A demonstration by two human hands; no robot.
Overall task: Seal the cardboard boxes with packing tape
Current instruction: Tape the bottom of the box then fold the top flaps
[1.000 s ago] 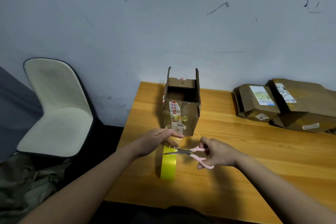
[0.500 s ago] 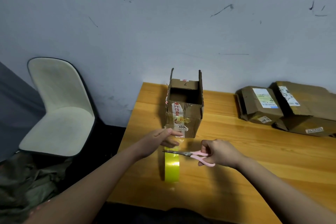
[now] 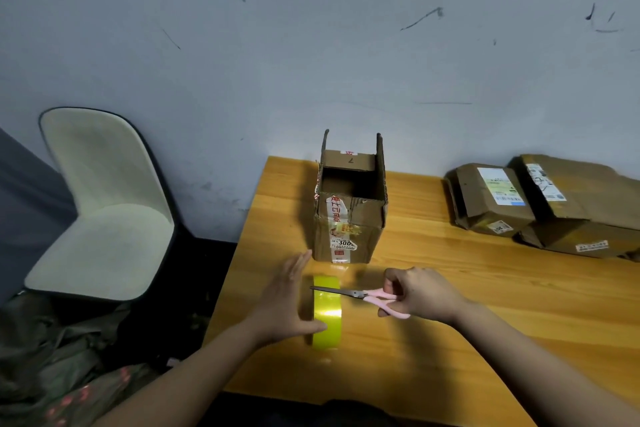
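A small cardboard box (image 3: pixel 349 218) stands upright on the wooden table (image 3: pixel 467 305), its top flaps raised and its inside dark. A roll of yellow packing tape (image 3: pixel 327 317) stands on edge just in front of it. My left hand (image 3: pixel 285 302) lies against the roll's left side, fingers straight, thumb at the roll's near edge. My right hand (image 3: pixel 420 295) grips pink-handled scissors (image 3: pixel 367 296). Their closed blades point left across the top of the roll.
Three taped cardboard parcels (image 3: pixel 540 204) with labels lie at the table's back right. A cream chair (image 3: pixel 100 204) stands left of the table, by the grey wall. Dark cloth (image 3: pixel 52 357) lies at lower left.
My left hand dropped from the box's front bottom edge to the left side of the tape roll. The scissors stayed over the roll, blades now closed.
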